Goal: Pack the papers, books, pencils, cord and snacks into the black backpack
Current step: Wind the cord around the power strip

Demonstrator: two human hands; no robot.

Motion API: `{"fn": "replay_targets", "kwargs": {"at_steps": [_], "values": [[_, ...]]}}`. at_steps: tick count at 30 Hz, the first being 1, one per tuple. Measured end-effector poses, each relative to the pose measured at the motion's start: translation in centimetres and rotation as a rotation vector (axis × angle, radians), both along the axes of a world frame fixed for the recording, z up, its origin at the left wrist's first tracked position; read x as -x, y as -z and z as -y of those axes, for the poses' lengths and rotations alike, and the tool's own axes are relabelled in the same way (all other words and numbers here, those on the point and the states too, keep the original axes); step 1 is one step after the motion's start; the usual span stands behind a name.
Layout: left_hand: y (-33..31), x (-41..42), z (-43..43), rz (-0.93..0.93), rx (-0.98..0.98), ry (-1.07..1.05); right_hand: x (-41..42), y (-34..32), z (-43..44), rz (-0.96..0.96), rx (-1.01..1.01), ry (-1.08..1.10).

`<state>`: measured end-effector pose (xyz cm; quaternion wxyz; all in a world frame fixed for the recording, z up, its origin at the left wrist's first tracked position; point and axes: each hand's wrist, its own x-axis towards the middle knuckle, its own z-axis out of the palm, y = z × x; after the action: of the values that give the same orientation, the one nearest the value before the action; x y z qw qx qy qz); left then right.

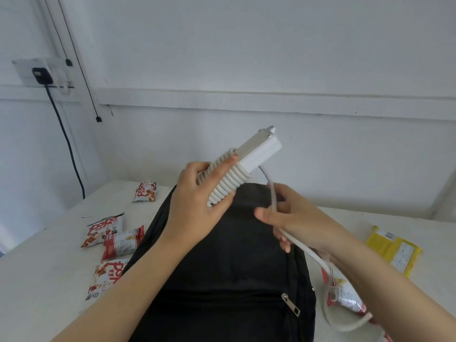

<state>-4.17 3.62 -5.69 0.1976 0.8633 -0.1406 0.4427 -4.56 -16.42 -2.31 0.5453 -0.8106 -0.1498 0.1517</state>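
My left hand (197, 208) grips a white power strip (261, 149) held in the air above the black backpack (222, 267). Several turns of its white cord (227, 178) are wound around the strip under my fingers. My right hand (293, 218) holds the loose stretch of cord, which runs down past my wrist and loops near the table's right front. The backpack lies flat on the white table with a front zipper pull (291, 304) showing. Red and white snack packets (116, 238) lie left of it, and another snack packet (345, 294) lies to its right.
A yellow packet (392, 250) lies on the table (37, 280) at the right. One snack packet (145, 191) sits at the far left behind the bag. A wall socket with a black plug (42, 75) and dark cable is on the left wall.
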Motion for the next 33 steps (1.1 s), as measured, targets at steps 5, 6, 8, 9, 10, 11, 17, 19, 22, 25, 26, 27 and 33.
{"fn": "replay_targets", "kwargs": {"at_steps": [5,6,8,9,10,11,17,19,22,25,26,27,33], "values": [[-0.8,-0.5,-1.5,-0.015,-0.014,-0.127,-0.6,-0.8,1.4,0.363,0.434,-0.016],[-0.8,-0.6,-1.7,-0.02,-0.003,-0.144,-0.7,-0.9,1.6,0.514,0.539,0.033],[-0.9,-0.9,-2.0,-0.038,0.011,-0.175,-0.2,-1.6,1.7,0.719,0.635,0.087],[-0.9,-1.1,-2.1,-0.048,0.005,-0.194,0.0,-1.9,1.6,0.805,0.656,0.093],[-0.8,-1.2,-2.1,-0.059,-0.005,-0.213,0.2,-2.1,1.5,0.889,0.679,0.094],[-0.8,-1.4,-2.0,-0.07,-0.014,-0.231,0.3,-2.1,1.3,0.974,0.698,0.103],[-0.3,-2.0,-0.7,-0.121,-0.019,-0.267,1.4,-1.4,0.1,1.239,0.724,-0.017],[-0.1,-2.0,-0.4,-0.116,-0.023,-0.251,1.6,-1.4,0.0,1.299,0.727,-0.051],[0.2,-2.1,-0.3,-0.127,-0.025,-0.216,1.7,-1.8,0.1,1.363,0.742,-0.093],[0.4,-2.1,-0.4,-0.145,-0.032,-0.179,1.3,-2.6,0.5,1.395,0.749,-0.122],[0.5,-2.1,-0.5,-0.145,-0.047,-0.168,1.1,-3.0,0.7,1.394,0.739,-0.118],[0.6,-2.1,-0.5,-0.141,-0.071,-0.16,0.9,-3.6,0.9,1.39,0.726,-0.11],[0.5,-1.7,-0.8,-0.103,-0.189,-0.045,-1.1,-7.0,1.1,1.385,0.526,-0.07]]}}
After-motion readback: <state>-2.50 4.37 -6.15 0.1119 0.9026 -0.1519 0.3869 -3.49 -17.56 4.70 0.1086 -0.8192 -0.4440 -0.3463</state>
